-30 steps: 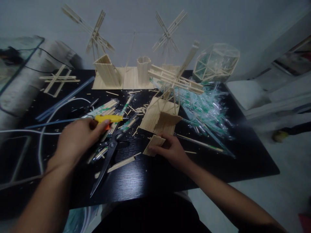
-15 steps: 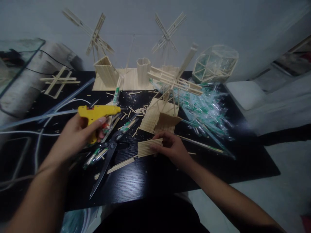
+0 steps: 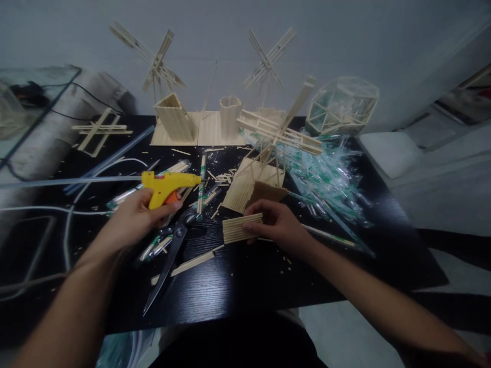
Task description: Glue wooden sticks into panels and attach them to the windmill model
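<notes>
My left hand [image 3: 148, 212] is closed around the handle of a yellow hot glue gun [image 3: 169, 185]. Its nozzle points right, and the thumb lies near the orange trigger. A clear glue stick [image 3: 88, 181] runs out of its back end. Between thumb and fingers, my right hand [image 3: 274, 225] pinches a small panel of stuck-together wooden sticks [image 3: 233, 231], held just above the table. Right behind that hand stands a windmill model [image 3: 240, 186] made of sticks, with a stick base and crossed blades.
Black scissors [image 3: 172, 260] lie in front of my left hand, by loose sticks [image 3: 195, 261]. Plastic wrappers [image 3: 326, 168] pile up at right. Two more windmill models [image 3: 174, 122] stand at the back. A crossed stick frame [image 3: 102, 129] lies at left, a clear-sided polyhedron [image 3: 343, 105] back right.
The glue gun in my left hand has shifted right and turned a little, showing its orange trigger. My right hand still holds the panel, slightly right of before. The view has moved slightly.
</notes>
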Demonstrator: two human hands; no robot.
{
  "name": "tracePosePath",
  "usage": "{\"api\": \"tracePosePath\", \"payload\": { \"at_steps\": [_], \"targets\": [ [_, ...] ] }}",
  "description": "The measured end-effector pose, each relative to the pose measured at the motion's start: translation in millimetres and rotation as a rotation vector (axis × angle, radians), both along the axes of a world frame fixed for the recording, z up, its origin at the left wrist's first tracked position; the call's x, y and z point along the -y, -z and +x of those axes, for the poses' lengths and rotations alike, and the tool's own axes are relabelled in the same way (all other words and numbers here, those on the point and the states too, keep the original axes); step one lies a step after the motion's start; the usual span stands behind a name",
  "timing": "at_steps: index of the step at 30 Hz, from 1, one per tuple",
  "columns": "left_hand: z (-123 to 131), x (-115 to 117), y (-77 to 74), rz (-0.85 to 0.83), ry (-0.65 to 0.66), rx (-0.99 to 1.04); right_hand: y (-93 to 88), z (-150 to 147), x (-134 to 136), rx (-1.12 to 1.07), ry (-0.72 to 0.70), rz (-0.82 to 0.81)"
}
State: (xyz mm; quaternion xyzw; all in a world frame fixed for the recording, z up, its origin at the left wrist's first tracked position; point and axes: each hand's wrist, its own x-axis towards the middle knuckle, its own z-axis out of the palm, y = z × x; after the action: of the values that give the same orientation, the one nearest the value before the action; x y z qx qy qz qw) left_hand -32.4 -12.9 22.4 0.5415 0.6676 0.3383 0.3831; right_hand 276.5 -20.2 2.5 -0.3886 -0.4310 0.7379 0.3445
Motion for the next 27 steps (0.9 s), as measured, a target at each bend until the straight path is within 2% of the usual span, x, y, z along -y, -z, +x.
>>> {"api": "tracePosePath", "payload": {
  "at_steps": [3,7,9,19,27],
  "targets": [
    [1,2,0.0,-0.122,0.046,0.135,4.2,-3,-2,-0.039,-0.001,-0.04],
    [-1,8,3.1,-0.118,0.271,0.237,11.4,-1,-3,-0.096,0.05,-0.1],
    [-2,12,6.4,-0.105,0.316,0.278,13.9,3,-3,-0.121,0.063,-0.121],
    [-2,19,15.1,-0.09,0.38,0.306,16.5,10,-10,-0.154,0.162,-0.147],
    [5,20,15.5,-0.078,0.337,0.373,16.0,9,-10,-0.163,0.174,-0.172]
  ]
}}
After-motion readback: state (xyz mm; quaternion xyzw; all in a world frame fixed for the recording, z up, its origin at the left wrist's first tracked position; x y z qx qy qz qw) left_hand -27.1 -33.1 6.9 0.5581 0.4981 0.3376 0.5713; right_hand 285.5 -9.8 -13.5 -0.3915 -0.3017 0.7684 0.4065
